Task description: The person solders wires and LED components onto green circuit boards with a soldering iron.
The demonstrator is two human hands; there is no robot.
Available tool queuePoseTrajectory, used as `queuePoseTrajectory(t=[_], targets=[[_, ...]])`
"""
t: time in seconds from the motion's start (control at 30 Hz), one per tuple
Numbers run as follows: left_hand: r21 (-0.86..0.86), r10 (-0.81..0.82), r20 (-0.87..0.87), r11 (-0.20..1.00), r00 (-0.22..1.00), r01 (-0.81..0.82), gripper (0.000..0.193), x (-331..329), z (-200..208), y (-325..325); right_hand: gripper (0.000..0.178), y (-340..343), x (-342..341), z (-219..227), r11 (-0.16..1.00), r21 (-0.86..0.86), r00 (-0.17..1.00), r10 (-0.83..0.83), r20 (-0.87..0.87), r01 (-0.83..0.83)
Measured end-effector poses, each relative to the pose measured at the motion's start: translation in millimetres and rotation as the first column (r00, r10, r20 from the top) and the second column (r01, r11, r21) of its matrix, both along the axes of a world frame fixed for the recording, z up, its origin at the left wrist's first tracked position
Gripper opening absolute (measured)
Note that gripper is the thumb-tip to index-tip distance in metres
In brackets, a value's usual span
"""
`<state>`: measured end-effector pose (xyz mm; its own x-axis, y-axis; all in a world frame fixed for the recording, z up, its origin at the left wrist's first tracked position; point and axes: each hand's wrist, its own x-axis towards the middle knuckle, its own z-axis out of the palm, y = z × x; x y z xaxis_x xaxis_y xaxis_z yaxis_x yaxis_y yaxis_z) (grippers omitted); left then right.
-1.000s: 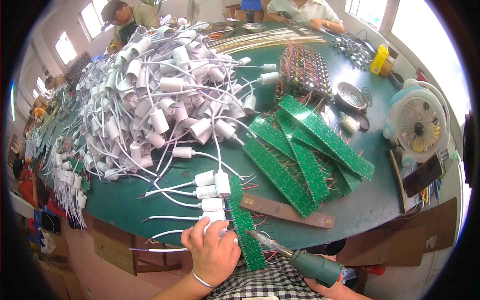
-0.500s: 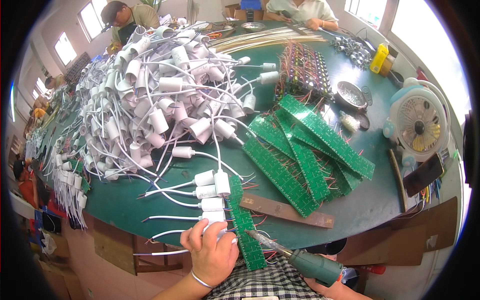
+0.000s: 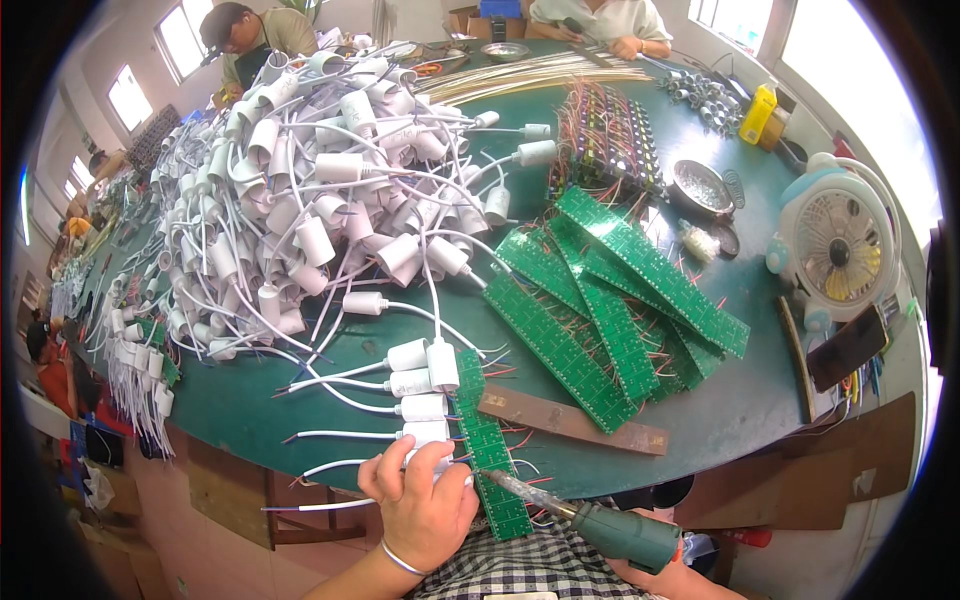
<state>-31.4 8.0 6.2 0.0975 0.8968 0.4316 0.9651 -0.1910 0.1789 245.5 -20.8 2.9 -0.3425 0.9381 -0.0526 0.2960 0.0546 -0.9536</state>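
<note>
My left hand [image 3: 425, 505] is closed on a white lamp socket [image 3: 437, 462] at the left edge of a narrow green circuit board [image 3: 483, 438]; its fingers partly cover the socket. Several more white sockets, cables trailing left, lie in a row along that edge. In my right hand [image 3: 640, 575] is a soldering iron [image 3: 622, 535] with a green handle. Its tip meets or hovers just over the board's lower half, close to my left fingertips; contact cannot be made out. The handle hides most of my right fingers.
A brown bar [image 3: 575, 420] lies by the board, under its right edge. Beyond are stacked green boards [image 3: 610, 320] and a big heap of white sockets [image 3: 330, 170]. A fan [image 3: 840, 245] and a phone [image 3: 848, 348] stand right. Two people work across the table.
The iron's tip has shifted slightly down and left on the board. My left hand stays nearly where it was, on the same socket.
</note>
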Motion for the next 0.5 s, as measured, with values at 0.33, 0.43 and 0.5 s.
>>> queuePoseTrajectory(t=[0.33,0.43,0.5], targets=[[-0.001,0.002,-0.024,1.000,1.000,-0.002,0.017,-0.1,-1.2,0.6,0.058,4.5,-3.6,4.8,1.000,-0.018,0.999,0.009,-0.044,-0.009],[0.007,-0.002,-0.016,1.000,1.000,0.002,0.017,0.8,-0.7,0.9,0.050,-0.4,4.4,-15.0,0.976,0.217,0.992,-0.019,0.128,-0.009],[0.017,-0.006,-0.018,1.000,1.000,0.006,0.016,0.7,-1.5,2.0,0.048,-3.3,7.4,-17.7,0.986,0.168,0.994,-0.011,0.106,-0.006]])
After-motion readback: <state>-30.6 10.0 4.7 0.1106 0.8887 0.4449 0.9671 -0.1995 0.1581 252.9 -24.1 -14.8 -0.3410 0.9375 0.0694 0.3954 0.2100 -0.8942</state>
